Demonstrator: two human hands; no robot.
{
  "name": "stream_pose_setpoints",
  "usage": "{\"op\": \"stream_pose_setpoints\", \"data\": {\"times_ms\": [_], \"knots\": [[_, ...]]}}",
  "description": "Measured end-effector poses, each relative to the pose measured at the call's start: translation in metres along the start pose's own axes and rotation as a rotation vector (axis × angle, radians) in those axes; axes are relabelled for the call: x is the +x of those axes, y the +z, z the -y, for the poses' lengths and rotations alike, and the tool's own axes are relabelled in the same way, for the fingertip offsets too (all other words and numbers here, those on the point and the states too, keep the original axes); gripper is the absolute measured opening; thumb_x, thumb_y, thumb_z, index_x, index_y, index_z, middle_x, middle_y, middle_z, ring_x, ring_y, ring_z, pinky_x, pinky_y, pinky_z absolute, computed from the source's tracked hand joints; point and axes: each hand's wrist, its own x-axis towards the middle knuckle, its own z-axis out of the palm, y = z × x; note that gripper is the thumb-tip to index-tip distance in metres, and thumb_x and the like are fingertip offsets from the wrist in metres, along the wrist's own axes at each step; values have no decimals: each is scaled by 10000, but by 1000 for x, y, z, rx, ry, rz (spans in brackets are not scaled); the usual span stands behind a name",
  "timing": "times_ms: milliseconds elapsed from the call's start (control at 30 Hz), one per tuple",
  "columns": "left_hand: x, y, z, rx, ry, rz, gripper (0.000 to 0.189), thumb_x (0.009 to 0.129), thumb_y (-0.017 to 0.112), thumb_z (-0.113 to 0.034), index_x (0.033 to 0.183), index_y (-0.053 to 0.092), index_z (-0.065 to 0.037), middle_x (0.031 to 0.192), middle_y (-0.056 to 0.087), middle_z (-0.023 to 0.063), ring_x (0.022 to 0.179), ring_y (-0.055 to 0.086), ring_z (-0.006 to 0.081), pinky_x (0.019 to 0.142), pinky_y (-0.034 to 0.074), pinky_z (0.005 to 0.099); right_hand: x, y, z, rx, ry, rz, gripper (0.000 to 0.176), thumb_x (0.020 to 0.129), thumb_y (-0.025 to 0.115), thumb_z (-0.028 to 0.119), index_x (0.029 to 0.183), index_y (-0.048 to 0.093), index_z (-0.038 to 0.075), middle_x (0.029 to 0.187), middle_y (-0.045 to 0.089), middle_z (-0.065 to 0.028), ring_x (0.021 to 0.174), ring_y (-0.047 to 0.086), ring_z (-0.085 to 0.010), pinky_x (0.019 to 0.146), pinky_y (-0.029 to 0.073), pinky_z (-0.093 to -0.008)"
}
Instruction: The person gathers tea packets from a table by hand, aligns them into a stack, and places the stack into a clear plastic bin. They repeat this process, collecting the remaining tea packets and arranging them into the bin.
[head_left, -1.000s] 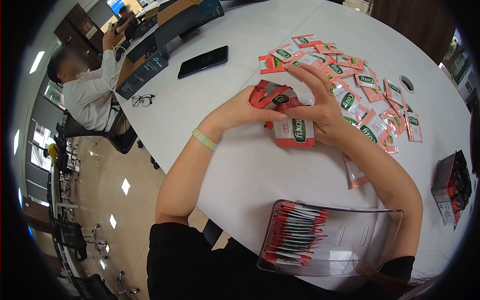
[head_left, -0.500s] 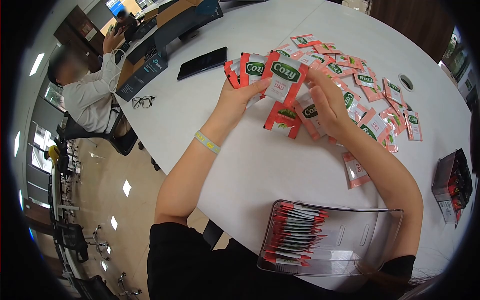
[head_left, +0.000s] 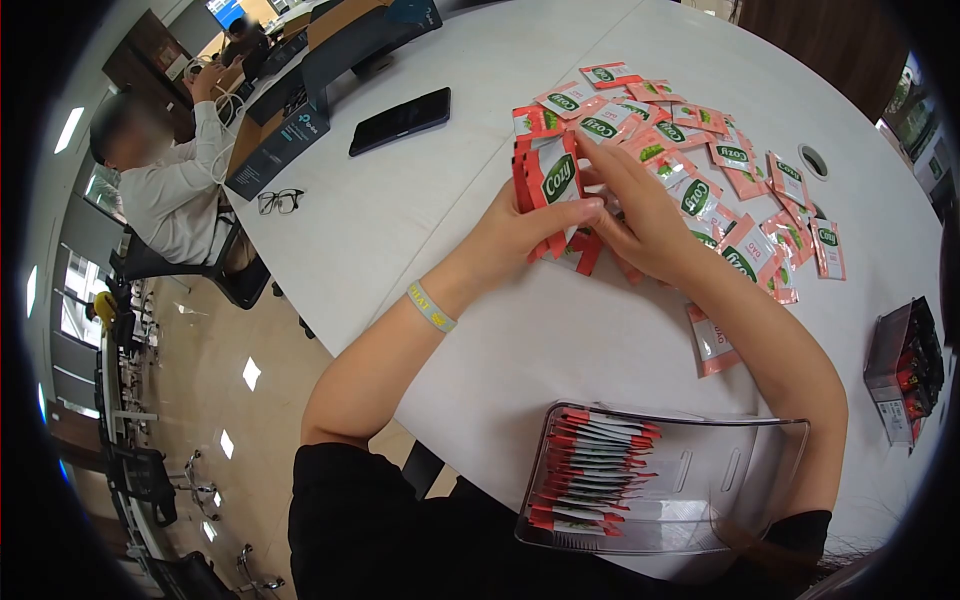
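Left hand (head_left: 520,235) grip on sachet stack (head_left: 552,180), scattered sachets (head_left: 700,190) seemingly touching

Dress inspection: one garment, one wrist item.
Black short-sleeved top (head_left: 380,520); pale green wristband (head_left: 431,306), lettered, behind the left hand (head_left: 520,235); right hand (head_left: 650,225) bare.

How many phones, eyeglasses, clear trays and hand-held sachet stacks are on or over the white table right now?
Phone: 1
Eyeglasses: 1
Clear tray: 1
Sachet stack, held in the left hand: 1
Total: 4
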Motion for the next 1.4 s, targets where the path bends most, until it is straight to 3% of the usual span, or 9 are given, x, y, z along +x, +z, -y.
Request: {"op": "stream_pose_setpoints", "data": {"times_ms": [67,233,300,433,533,733,1267,1367,1400], "knots": [[-1,5,-3,-80,32,-25,530,840,687,-222,1269,451,-18,924,582,34,828,607,122,748,503,263,-2,1,-2,7,1,1,672,874,637,292,1405,348,1,1262,501,-173,1136,522,-308,919,439,-394],[-6,10,-16,-183,13,-67,662,824,700,-233,1342,358,-6,975,569,59,888,591,148,777,486,269,-3,0,3,-307,-384,-153,976,678,782,426,1412,313,-15,1419,374,-186,1245,431,-322,1020,332,-451],[-7,10,-15,72,-153,39,715,808,718,-255,1352,328,-2,1053,555,71,986,564,150,823,474,277,-3,1,2,-320,-406,-139,1003,646,794,417,1413,309,-9,1420,382,-180,1237,442,-322,1015,326,-458],[-8,15,-12,127,-111,138,739,792,740,-318,1334,354,3,1099,536,66,1015,533,132,830,471,270,-2,0,1,-246,-441,-136,1035,584,816,370,1413,310,11,1365,455,-151,1197,482,-308,987,333,-452],[-8,13,-16,-68,-134,111,680,793,741,-333,1286,414,2,1074,555,62,985,543,126,824,473,267,-5,-1,1,-291,-420,-131,1023,577,822,351,1409,320,32,1294,511,-123,1156,509,-292,973,331,-446],[-7,16,-10,61,-62,74,612,783,758,-356,1205,478,-13,994,593,39,894,574,103,778,483,254,-4,2,3,-317,-442,-157,998,563,832,312,1395,349,47,1252,510,-121,1135,513,-273,972,325,-445],[-10,21,-14,1,-79,162,576,869,659,-272,1303,402,5,1080,564,65,967,549,109,815,479,284,-2,0,9,-407,-421,-170,984,565,833,328,1386,361,59,1242,481,-142,1136,450,-326,944,363,-431],[-7,9,-17,12,-171,183,622,835,691,-278,1303,397,8,1070,573,75,918,568,119,798,489,295,8,-19,21,-267,-334,-86,832,607,822,250,1335,448,97,1179,534,-104,1090,505,-289,886,417,-397],[-7,7,-17,12,-103,198,673,816,711,-323,1310,399,11,1100,569,103,964,570,157,810,488,307,14,-35,28,-160,-259,144,831,648,820,233,1348,398,82,1292,444,-116,1150,470,-297,942,425,-410]]}}
